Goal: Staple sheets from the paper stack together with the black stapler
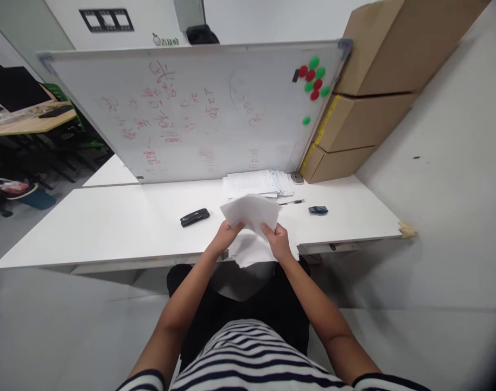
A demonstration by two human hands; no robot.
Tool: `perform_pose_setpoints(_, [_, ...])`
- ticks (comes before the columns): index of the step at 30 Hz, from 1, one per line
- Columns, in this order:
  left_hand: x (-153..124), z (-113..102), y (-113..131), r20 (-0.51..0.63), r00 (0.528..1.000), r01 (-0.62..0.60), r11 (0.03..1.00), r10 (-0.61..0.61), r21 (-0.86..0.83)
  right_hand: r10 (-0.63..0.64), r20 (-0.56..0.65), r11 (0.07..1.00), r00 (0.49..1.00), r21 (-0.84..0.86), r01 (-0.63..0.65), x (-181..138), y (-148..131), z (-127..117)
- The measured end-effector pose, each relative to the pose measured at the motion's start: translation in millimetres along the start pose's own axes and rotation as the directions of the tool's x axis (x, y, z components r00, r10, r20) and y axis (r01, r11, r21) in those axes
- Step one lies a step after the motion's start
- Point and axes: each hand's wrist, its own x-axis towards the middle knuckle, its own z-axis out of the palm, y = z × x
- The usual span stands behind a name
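At the desk (109, 222), my left hand (227, 235) and right hand (278, 242) pinch paper (251, 209); a nudge could spill the sheets (252, 253) (they overhang).

Soft, fairly bright light pales the papers (250, 209) between left hand (227, 237) and right hand (280, 243). Shadow gathers under the table (142, 217) beside the right; wide-angle distortion slants the boxes (366, 122) beyond.
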Motion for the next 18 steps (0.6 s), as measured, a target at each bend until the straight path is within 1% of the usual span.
perform_pose_setpoints(2, [1, 0, -4, -0.009, 0.999, -0.053, 0.998, 0.054, 0.023, -0.004, -0.012, 0.999, 1.000, -0.052, 0.004, 0, 3, 0])
perform_pose_setpoints(3, [2, 1, -5, -0.009, 0.998, -0.059, 0.998, 0.059, 0.036, 0.006, -0.025, 0.997, 1.000, -0.082, -0.008, 0, 5, -1])
perform_pose_setpoints(6, [2, 3, -11, -0.029, 0.999, -0.020, 0.991, 0.024, 0.133, 0.070, -0.072, 0.979, 0.995, -0.187, -0.083, 1, 14, -1])
perform_pose_setpoints(7, [1, 5, -13, -0.052, 0.998, -0.018, 0.985, 0.027, 0.172, 0.069, -0.080, 0.972, 0.994, -0.221, -0.085, 1, 17, -2])
perform_pose_setpoints(9, [-3, 8, -17, -0.074, 0.994, -0.058, 0.970, 0.078, 0.237, 0.028, -0.075, 0.962, 0.997, -0.267, -0.047, -1, 23, -2])
perform_pose_setpoints(11, [-7, 11, -21, -0.050, 0.991, -0.103, 0.957, 0.121, 0.272, -0.001, -0.079, 0.957, 0.997, -0.288, -0.022, -2, 27, -3])
perform_pose_setpoints(13, [-10, 13, -25, -0.021, 0.994, -0.094, 0.954, 0.104, 0.285, 0.026, -0.087, 0.949, 0.996, -0.312, -0.052, -4, 31, -4])
perform_pose_setpoints(15, [-12, 13, -27, -0.024, 0.995, -0.080, 0.951, 0.092, 0.298, 0.057, -0.077, 0.937, 0.995, -0.341, -0.080, -6, 33, -4])
perform_pose_setpoints(16, [-14, 13, -28, -0.035, 0.993, -0.098, 0.945, 0.115, 0.313, 0.059, -0.074, 0.932, 0.996, -0.353, -0.081, -8, 33, -4])
perform_pose_setpoints(17, [-16, 12, -27, -0.047, 0.985, -0.141, 0.929, 0.167, 0.341, 0.041, -0.082, 0.930, 0.996, -0.360, -0.068, -11, 31, -4])
perform_pose_setpoints(18, [-18, 11, -26, -0.065, 0.967, -0.202, 0.899, 0.246, 0.388, 0.005, -0.109, 0.933, 0.994, -0.357, -0.044, -16, 29, -4])
